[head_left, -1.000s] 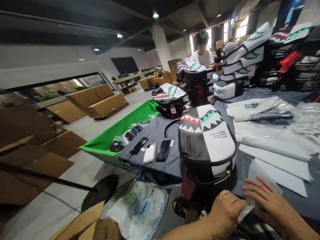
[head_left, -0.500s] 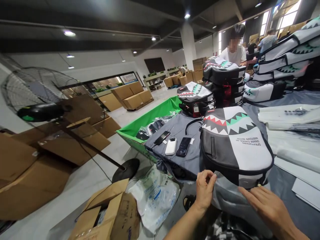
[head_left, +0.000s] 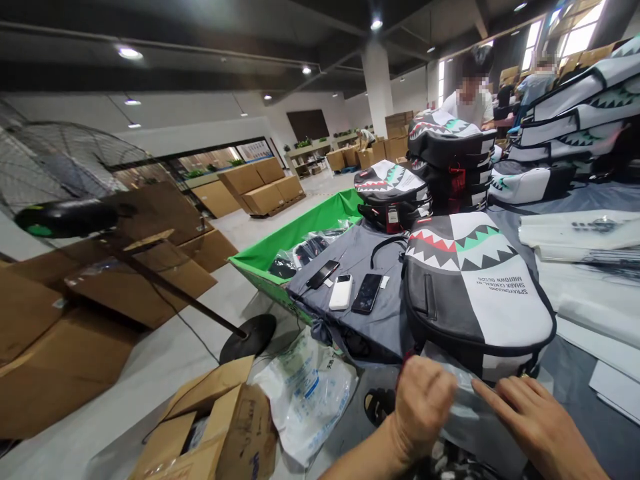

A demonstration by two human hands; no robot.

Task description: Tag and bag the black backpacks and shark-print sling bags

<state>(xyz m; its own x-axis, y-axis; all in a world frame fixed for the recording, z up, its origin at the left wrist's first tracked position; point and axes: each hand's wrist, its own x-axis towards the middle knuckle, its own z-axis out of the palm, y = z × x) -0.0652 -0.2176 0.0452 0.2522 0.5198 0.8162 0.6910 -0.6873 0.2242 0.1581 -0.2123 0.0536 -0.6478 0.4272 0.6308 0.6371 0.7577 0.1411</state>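
Observation:
A grey-and-white backpack (head_left: 453, 300) with a shark-mouth print lies flat on the cloth-covered table in front of me. At its near edge a clear plastic bag (head_left: 473, 417) hangs over the table's front. My left hand (head_left: 425, 403) is closed in a fist on the bag's left edge, close below the backpack's lower left corner. My right hand (head_left: 543, 417) pinches the bag farther right, its index finger stretched along the film. Part of the bag is hidden behind both hands.
Two phones (head_left: 367, 293) and a white power bank (head_left: 341, 292) lie left of the backpack. Stacked backpacks (head_left: 450, 157) stand behind it; plastic bags (head_left: 600, 287) lie right. A green-lined bin (head_left: 240, 260), floor fan (head_left: 65, 219) and open carton (head_left: 250, 433) stand left. A co-worker (head_left: 470, 100) is beyond.
My left hand has turned and tightened from a loose pinch into a fist. The plastic bag has shifted with it. My right hand stays at the bag, slightly farther right.

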